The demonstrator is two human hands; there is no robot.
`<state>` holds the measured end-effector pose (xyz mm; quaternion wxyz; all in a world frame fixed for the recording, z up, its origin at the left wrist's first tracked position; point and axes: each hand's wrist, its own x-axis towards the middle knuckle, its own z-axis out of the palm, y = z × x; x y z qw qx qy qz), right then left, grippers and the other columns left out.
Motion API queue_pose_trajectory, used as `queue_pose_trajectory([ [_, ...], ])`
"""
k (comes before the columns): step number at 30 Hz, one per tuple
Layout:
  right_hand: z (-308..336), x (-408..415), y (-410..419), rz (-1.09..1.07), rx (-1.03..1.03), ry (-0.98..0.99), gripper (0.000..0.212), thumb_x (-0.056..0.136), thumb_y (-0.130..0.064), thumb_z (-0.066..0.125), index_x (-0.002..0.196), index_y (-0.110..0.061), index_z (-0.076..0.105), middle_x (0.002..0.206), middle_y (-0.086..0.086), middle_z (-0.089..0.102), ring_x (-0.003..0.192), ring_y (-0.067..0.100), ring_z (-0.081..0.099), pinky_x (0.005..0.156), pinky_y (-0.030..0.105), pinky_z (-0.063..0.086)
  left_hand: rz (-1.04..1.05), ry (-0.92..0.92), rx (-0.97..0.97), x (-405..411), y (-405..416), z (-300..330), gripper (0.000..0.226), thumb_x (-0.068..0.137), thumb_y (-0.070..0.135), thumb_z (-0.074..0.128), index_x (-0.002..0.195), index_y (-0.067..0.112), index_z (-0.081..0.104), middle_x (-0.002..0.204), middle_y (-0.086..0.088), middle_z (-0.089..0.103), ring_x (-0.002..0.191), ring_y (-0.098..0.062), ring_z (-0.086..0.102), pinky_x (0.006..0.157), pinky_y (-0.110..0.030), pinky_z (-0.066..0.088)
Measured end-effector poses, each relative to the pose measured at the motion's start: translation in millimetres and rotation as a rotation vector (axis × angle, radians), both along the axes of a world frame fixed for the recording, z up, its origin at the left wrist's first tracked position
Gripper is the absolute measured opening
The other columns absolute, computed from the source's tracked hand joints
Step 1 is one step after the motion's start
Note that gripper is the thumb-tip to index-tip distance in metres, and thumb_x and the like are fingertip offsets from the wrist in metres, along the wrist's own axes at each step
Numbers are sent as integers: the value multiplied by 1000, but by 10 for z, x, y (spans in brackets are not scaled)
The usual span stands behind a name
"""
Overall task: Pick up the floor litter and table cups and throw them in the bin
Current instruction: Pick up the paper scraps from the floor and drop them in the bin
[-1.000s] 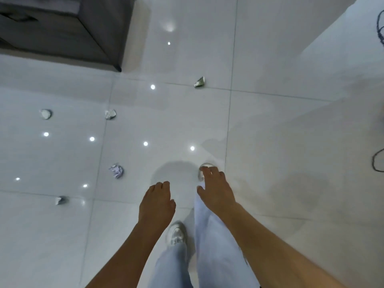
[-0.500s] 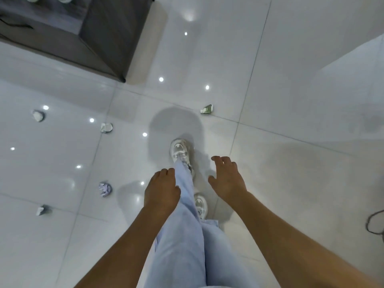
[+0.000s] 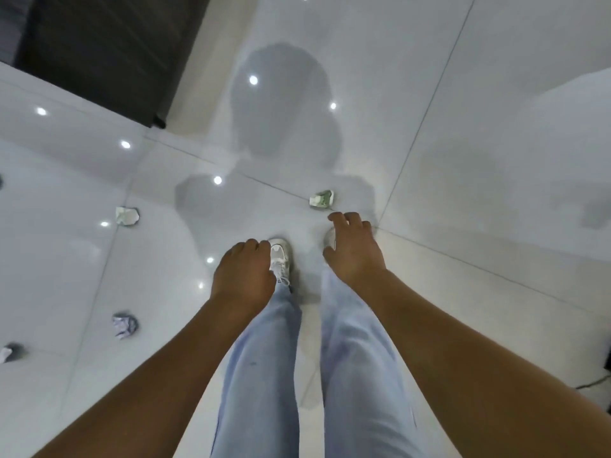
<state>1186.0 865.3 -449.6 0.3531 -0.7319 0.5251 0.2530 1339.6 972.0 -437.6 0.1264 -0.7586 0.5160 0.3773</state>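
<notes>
Left hand (image 3: 243, 276): held out over the floor, palm down, fingers loosely curled, holds nothing; fingertips overlap the left shoe in view.
Right hand (image 3: 355, 249): palm down, fingers relaxed & slightly spread, holds nothing; index tip just short of the green-white wad, not touching.
Green-white wad (image 3: 321, 200): crumpled paper on the floor, just beyond the right hand, lying on a grout line; long axis runs roughly left-right in view, higher corner twd the right. No clear front/back.
Left shoe (image 3: 280, 256): white sneaker, toe pointing away from the person; heel hidden by trouser leg.
Right shoe (image 3: 330, 238): mostly hidden behind the right hand, only a pale edge shows.
Trousers (image 3: 264, 375): light blue, both legs run down to the frame's lower edge.
Pale wad (image 3: 126, 215): on the floor well left of the hands, roughly squarish, no axis to tell.
Blue-white wad (image 3: 124, 325): left, nearer the person; blurred.
Edge wad (image 3: 10, 352): far left, cut off by the frame edge, shape unclear.
Floor (image 3: 463, 94): glossy white tiles w/ light spots & the person's shadow.
Dark furniture (image 3: 99, 51): top left, only a corner & side visible; top cut off, can't tell what it is.
Cable (image 3: 591, 385): dark, lower right edge, mostly out of frame.
</notes>
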Motion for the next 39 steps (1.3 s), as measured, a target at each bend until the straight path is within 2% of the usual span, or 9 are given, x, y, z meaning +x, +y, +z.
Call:
queue_pose_trajectory([
  [3, -463, -24, -311, 50, 3, 41, 57, 90, -16, 53, 143, -16, 33, 140, 9, 36, 123, 30, 37, 95, 38, 43, -8, -13, 18, 34, -283, -368, 34, 91, 22, 51, 124, 14, 49, 119, -3, 55, 109, -22, 51, 88, -28, 39],
  [7, -1340, -63, -592, 121, 29, 78, 59, 89, -18, 57, 143, -17, 32, 144, 8, 31, 126, 30, 33, 97, 38, 42, 98, -29, 14, 92, -467, -1078, 34, 92, 24, 51, 123, 13, 49, 121, -3, 54, 111, -22, 50, 89, -30, 39],
  [16, -3328, 25, -710, 258, 35, 102, 68, 82, -9, 63, 141, -20, 33, 146, 6, 27, 129, 30, 30, 92, 38, 44, 216, -42, 41, 108, -293, -2706, 38, 90, 27, 57, 125, 13, 51, 123, -4, 55, 113, -22, 51, 88, -32, 43],
  [22, -3896, -18, -615, 259, 26, 133, 59, 81, -1, 63, 134, -15, 41, 132, 9, 37, 120, 29, 36, 85, 37, 46, 287, 8, 49, 15, -132, -3162, 40, 91, 27, 57, 128, 15, 50, 129, -2, 54, 116, -19, 51, 95, -28, 41],
  [27, -3578, 13, -558, 291, 59, 88, 54, 82, -4, 63, 130, -16, 45, 128, 7, 39, 118, 27, 38, 85, 35, 45, 343, 72, 44, -74, -224, -2967, 38, 91, 26, 55, 128, 16, 48, 128, -2, 52, 115, -17, 49, 94, -27, 42],
  [33, -2332, 322, -310, 543, 85, -42, 61, 83, -9, 67, 138, -19, 40, 137, 5, 38, 124, 23, 37, 99, 32, 44, 340, 77, 43, -132, -397, -2053, 45, 89, 18, 61, 131, 16, 46, 128, -2, 53, 115, -18, 51, 94, -28, 45],
  [39, -992, 697, 26, 661, 101, -159, 50, 80, -4, 60, 126, -14, 45, 126, 3, 42, 114, 21, 38, 83, 30, 46, 470, 113, 60, -57, -225, -999, 42, 83, 11, 59, 123, 16, 46, 119, -2, 52, 110, -20, 49, 79, -28, 41],
])
